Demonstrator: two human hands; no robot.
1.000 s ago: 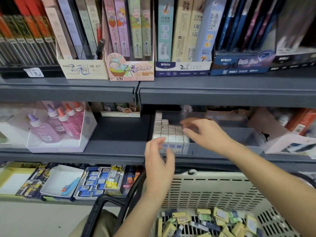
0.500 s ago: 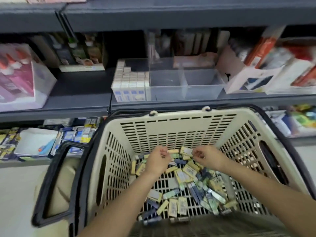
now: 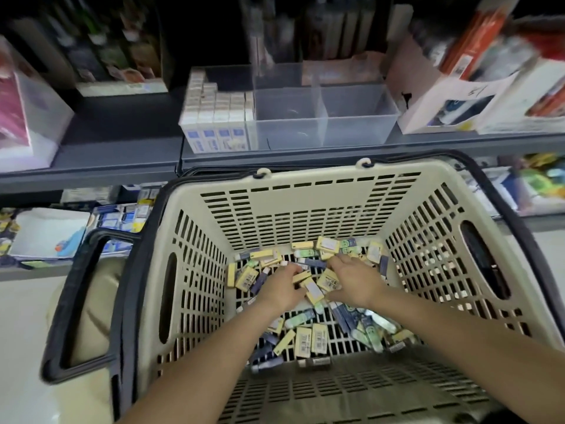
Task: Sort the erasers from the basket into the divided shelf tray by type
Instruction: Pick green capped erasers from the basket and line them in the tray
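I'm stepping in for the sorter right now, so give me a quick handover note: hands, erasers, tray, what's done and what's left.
Hands: the left hand and the right hand are both down in the basket, on the loose erasers. I cannot tell whether either grips one.
Done: in the divided tray, the left compartment is packed with white-and-blue erasers. The other compartments in view show none.
Left: sort the yellow, green and dark erasers out of the basket by type.

Erasers [image 3: 307,338] lie in the basket [image 3: 305,209], before the shelf tray [image 3: 324,117].
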